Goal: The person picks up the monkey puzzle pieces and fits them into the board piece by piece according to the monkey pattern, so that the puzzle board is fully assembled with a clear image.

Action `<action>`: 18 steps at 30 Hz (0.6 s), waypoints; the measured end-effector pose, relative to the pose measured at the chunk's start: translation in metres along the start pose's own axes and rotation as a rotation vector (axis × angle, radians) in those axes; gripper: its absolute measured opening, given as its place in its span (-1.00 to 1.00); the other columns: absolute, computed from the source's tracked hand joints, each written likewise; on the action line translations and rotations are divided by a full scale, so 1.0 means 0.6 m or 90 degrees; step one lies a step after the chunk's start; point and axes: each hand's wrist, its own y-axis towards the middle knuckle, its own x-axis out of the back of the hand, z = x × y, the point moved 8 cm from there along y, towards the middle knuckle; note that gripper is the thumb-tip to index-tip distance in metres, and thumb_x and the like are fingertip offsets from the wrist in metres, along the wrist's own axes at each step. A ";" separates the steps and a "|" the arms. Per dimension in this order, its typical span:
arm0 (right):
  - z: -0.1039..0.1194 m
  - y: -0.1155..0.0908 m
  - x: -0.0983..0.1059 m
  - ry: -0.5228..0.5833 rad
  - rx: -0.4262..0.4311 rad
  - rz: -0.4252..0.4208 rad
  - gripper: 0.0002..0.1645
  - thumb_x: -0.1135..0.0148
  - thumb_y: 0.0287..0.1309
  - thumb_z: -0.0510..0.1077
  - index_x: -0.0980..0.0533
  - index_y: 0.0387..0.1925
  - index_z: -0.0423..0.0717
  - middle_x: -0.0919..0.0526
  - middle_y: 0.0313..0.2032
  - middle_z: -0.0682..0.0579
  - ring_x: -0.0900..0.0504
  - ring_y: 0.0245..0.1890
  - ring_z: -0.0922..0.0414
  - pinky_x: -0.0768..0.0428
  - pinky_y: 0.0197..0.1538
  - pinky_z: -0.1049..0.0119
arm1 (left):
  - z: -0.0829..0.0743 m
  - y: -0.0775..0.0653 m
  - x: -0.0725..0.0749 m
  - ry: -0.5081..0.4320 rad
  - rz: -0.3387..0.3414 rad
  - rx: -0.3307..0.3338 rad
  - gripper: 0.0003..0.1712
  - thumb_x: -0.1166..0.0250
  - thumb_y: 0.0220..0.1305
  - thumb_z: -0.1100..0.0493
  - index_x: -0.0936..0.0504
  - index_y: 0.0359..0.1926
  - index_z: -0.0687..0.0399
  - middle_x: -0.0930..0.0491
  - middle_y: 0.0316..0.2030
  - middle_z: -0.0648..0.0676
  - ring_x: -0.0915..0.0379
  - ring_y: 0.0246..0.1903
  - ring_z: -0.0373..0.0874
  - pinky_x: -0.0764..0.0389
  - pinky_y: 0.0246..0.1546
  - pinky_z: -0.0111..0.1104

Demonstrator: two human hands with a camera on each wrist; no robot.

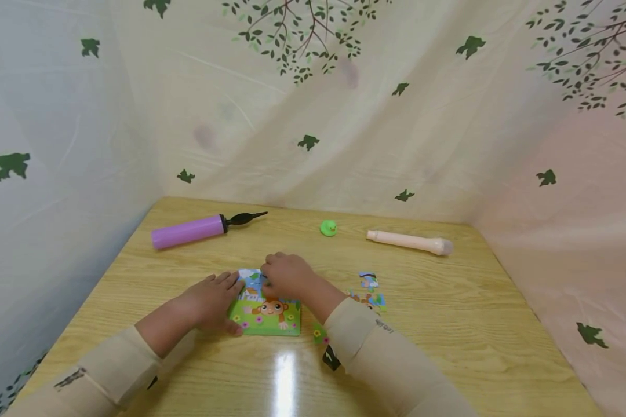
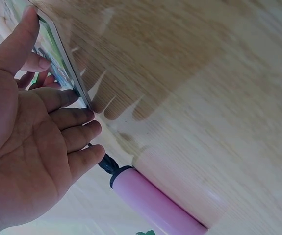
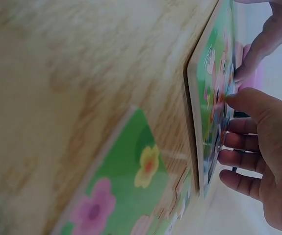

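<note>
A jigsaw puzzle board (image 1: 287, 328) with a monkey, flowers and green grass lies at the table's middle. My left hand (image 1: 214, 299) rests along its left side, fingers fairly straight at the upper corner and thumb by the lower one. In the left wrist view the left hand (image 2: 38, 127) shows its palm, fingertips right at the board's edge. Over the board's upper right reaches my right hand (image 1: 289, 277), covering that part in the head view. Seen from the right wrist, the right hand (image 3: 273, 142) touches the picture with thumb and extended fingertips.
Loose puzzle pieces (image 1: 368, 280) lie right of the board, and a green flowered piece (image 1: 320, 333) is partly under the right forearm. Farther back are a purple hand pump (image 1: 188, 232), a green toy duck (image 1: 328, 228) and a pale microphone-shaped stick (image 1: 407, 240). Cloth walls surround the table.
</note>
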 end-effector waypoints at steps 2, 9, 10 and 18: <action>0.003 0.000 -0.001 0.000 0.003 -0.001 -0.58 0.00 0.34 0.17 -0.55 0.06 0.09 -0.55 -0.01 0.11 -0.50 -0.09 0.16 -0.60 -0.15 0.29 | -0.001 -0.001 0.001 0.003 0.000 0.000 0.22 -0.34 0.06 -0.41 -0.15 0.46 0.34 -0.03 0.48 0.38 0.08 0.47 0.33 -0.04 0.45 0.17; 0.007 0.001 -0.004 0.008 0.006 -0.020 -0.61 0.03 0.42 0.14 -0.58 0.03 0.09 -0.53 -0.11 0.13 -0.45 -0.19 0.17 -0.58 -0.18 0.30 | -0.001 -0.001 0.002 -0.004 -0.006 0.001 0.22 -0.36 0.05 -0.39 -0.15 0.45 0.36 -0.03 0.48 0.38 0.07 0.47 0.33 -0.03 0.45 0.17; 0.007 0.001 -0.004 0.010 0.006 -0.022 -0.62 0.03 0.43 0.14 -0.59 0.01 0.10 -0.52 -0.13 0.13 -0.43 -0.21 0.18 -0.57 -0.19 0.31 | -0.001 -0.001 0.002 -0.004 -0.007 0.001 0.22 -0.37 0.05 -0.39 -0.15 0.45 0.36 -0.04 0.48 0.39 0.07 0.46 0.33 -0.04 0.45 0.17; 0.010 -0.002 -0.003 0.021 -0.007 -0.014 -0.60 0.00 0.43 0.17 -0.60 0.06 0.10 -0.53 -0.07 0.12 -0.45 -0.15 0.17 -0.60 -0.14 0.30 | 0.001 0.000 -0.001 -0.003 -0.015 0.000 0.23 -0.37 0.03 -0.39 -0.16 0.45 0.37 -0.04 0.47 0.39 0.06 0.46 0.33 -0.05 0.45 0.16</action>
